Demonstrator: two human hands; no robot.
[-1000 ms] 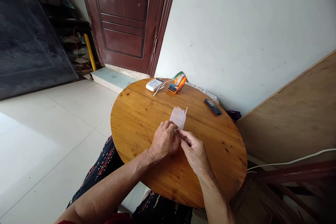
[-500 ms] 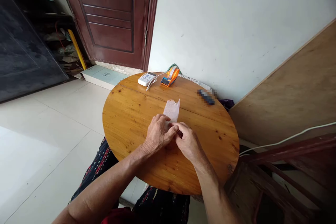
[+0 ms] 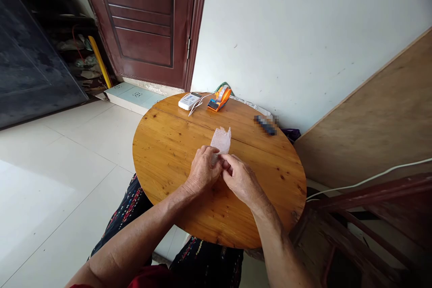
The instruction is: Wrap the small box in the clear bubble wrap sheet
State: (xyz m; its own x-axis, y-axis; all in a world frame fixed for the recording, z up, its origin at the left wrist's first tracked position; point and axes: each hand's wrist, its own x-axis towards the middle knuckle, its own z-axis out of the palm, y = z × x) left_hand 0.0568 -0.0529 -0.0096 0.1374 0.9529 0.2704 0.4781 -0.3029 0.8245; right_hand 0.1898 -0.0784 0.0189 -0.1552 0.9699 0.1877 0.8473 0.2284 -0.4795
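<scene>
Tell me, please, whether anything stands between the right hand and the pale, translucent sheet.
Nothing visible does: the right hand has its fingers at the pale, translucent sheet, beside the left hand; their exact grip is hidden.

The table [image 3: 168, 144] is honey-brown with dark knots, the sheet [image 3: 220, 140] whitish. At twelve o'clock, the tape dispenser [image 3: 222, 100] is orange; at eight, black trousers [image 3: 131, 202] carry red patterning; at eleven, the door [image 3: 141, 22] is maroon.
</scene>
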